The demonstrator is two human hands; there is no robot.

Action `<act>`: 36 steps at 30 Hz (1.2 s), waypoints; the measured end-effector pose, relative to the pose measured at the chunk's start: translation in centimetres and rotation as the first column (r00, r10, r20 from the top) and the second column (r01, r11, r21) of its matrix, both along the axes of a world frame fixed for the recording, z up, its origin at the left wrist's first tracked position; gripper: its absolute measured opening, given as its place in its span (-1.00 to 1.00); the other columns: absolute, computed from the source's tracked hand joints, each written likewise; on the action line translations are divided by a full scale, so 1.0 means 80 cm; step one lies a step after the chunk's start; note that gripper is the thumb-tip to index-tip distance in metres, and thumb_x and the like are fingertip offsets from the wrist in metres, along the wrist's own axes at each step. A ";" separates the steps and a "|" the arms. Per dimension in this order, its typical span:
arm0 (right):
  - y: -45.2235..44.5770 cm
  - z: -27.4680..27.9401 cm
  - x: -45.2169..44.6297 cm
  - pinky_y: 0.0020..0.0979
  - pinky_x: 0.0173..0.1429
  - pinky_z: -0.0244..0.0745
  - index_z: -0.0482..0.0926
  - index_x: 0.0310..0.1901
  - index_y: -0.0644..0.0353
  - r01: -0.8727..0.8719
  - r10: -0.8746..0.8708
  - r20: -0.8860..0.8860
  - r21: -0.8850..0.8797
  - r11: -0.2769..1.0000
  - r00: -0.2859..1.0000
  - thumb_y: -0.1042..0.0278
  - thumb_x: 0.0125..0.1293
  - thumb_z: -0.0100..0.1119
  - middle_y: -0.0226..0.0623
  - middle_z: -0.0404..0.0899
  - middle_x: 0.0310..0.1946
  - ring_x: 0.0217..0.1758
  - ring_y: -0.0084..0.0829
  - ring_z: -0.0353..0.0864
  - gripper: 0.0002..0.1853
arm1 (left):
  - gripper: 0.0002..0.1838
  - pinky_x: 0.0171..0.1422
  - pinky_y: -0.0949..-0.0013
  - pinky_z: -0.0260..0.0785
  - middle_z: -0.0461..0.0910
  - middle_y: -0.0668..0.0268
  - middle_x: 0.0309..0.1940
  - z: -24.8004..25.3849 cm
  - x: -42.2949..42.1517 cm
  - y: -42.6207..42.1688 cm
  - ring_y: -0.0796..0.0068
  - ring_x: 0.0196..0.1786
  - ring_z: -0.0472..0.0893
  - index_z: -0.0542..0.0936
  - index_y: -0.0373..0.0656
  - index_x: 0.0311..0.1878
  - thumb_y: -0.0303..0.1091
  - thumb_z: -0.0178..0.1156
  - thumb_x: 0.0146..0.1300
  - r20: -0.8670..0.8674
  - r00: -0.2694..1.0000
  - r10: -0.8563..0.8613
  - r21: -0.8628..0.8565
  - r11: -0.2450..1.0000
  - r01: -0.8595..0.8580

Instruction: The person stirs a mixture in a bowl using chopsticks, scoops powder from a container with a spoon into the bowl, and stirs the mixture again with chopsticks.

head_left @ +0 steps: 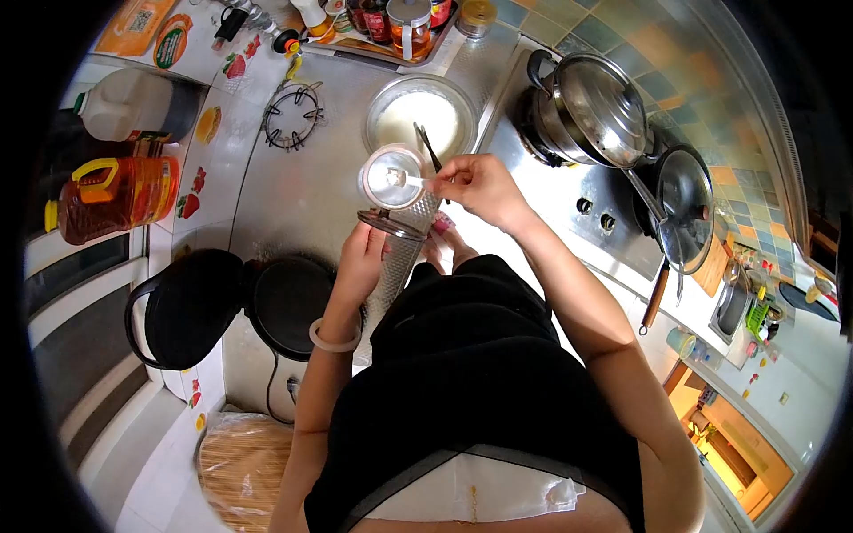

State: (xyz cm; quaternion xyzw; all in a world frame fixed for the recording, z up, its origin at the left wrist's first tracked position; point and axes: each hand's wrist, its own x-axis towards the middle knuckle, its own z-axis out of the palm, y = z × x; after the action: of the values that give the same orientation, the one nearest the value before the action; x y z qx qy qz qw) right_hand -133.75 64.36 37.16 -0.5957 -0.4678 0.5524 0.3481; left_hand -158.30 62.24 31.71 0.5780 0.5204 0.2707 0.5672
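My left hand [362,258] is closed on a round lid [392,224] with a dark rim, held at the near side of a jar. The clear round jar [365,184] stands open near the counter's front edge, with a little white content inside. My right hand [484,186] pinches the handle of a small white spoon [414,181], whose other end reaches into the jar's mouth. Just behind the jar sits a metal bowl [373,133] holding something white. A pair of dark chopsticks [427,147] leans over that bowl's near right rim, close to my right hand.
On the right, a lidded steel pot [597,107] stands on the stove, beside a lidded pan [689,209]. A tray [355,55] of bottles lies at the back. To the left are a pan support ring [293,115], an opened electric griddle [293,302] and an oil jug [115,197].
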 end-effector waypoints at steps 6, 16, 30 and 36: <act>0.025 0.006 0.021 -0.66 -0.51 0.18 0.64 -0.28 0.26 0.127 -0.130 0.025 0.091 0.988 0.991 0.34 0.26 0.38 -0.55 0.55 -0.56 -0.58 -0.80 0.33 -0.83 | -0.76 -0.29 0.44 0.36 0.51 0.32 -0.39 -0.007 -0.030 -0.003 0.56 -0.39 0.48 0.49 -0.26 -0.16 -0.28 -0.05 0.52 -0.102 0.990 0.102 -0.034 0.994 -0.106; 0.070 -0.014 0.020 -0.51 -0.45 0.30 0.61 -0.28 0.27 -0.088 -0.238 0.578 0.478 0.874 0.780 0.34 0.24 0.37 -0.37 0.46 -0.66 -0.59 -0.63 0.36 -0.81 | -0.78 -0.30 0.44 0.34 0.47 0.36 -0.39 -0.017 -0.048 0.001 0.59 -0.39 0.46 0.47 -0.23 -0.17 -0.30 -0.07 0.53 0.036 0.988 0.148 -0.046 0.988 -0.146; 0.015 0.023 -0.015 -0.48 -0.32 0.53 0.65 -0.28 0.19 -0.187 0.087 0.288 0.341 0.921 0.954 0.47 0.24 0.32 -0.29 0.68 -0.46 -0.47 -0.51 0.65 -0.95 | -0.83 -0.22 0.32 0.39 0.51 0.18 -0.39 -0.007 -0.026 0.008 0.39 -0.36 0.53 0.49 -0.30 -0.07 -0.41 -0.01 0.45 -0.123 0.989 0.084 0.101 0.992 -0.072; 0.014 -0.012 -0.047 -0.20 -0.29 0.56 0.60 -0.32 0.19 -0.244 0.050 0.477 0.355 0.903 0.878 0.31 0.23 0.32 -0.14 0.66 -0.50 -0.42 -0.12 0.69 -0.85 | -0.82 -0.17 0.23 0.38 0.50 0.10 -0.31 0.009 -0.016 0.006 0.21 -0.30 0.55 0.48 -0.26 0.02 -0.48 -0.04 0.44 -0.169 0.985 0.024 0.240 0.971 0.018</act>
State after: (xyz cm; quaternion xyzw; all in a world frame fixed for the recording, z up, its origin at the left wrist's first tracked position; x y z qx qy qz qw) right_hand -137.54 65.52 36.17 -0.5855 -0.6849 0.3134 0.2998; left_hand -159.62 62.75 32.43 0.6628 0.5313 0.2822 0.4459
